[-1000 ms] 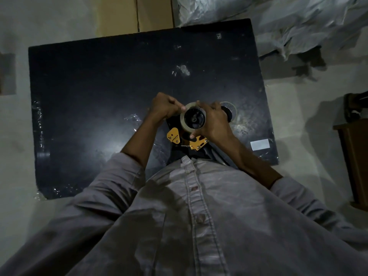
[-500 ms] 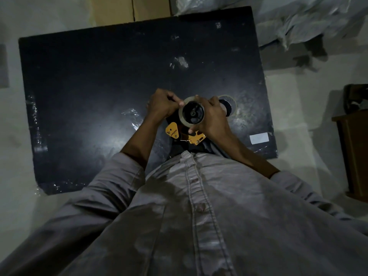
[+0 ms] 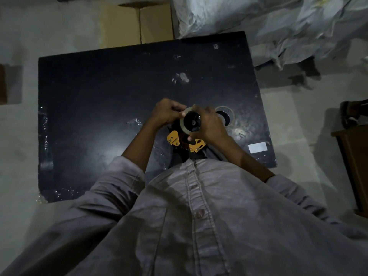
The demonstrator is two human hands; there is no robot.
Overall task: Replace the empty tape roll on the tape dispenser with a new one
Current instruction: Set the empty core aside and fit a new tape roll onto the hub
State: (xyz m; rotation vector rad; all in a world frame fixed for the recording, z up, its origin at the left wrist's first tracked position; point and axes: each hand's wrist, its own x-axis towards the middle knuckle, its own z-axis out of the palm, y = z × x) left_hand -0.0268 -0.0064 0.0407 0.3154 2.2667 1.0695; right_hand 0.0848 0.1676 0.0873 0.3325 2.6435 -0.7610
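I hold a hand-held tape dispenser [image 3: 175,138] with yellow side plates above the near middle of a black table [image 3: 95,108]. A roll of clear tape [image 3: 183,122] sits on the dispenser's black hub. My right hand [image 3: 211,124] grips the roll from the right, fingers over its top edge and thumb below. My left hand [image 3: 168,112] is curled at the roll's upper left edge and pinches there, seemingly at the tape's end. Another ring-shaped roll [image 3: 229,116] lies flat on the table just behind my right hand, partly hidden.
A white label [image 3: 257,147] is stuck near the table's right front corner. Crumpled plastic bags [image 3: 258,22] lie beyond the far right edge, a cardboard box [image 3: 139,22] beyond the far edge. A brown wooden piece of furniture [image 3: 356,166] stands on the right.
Both hands stay on the roll and dispenser. My left fingers have closed in tighter on the roll's upper left edge. The camera has shifted slightly.
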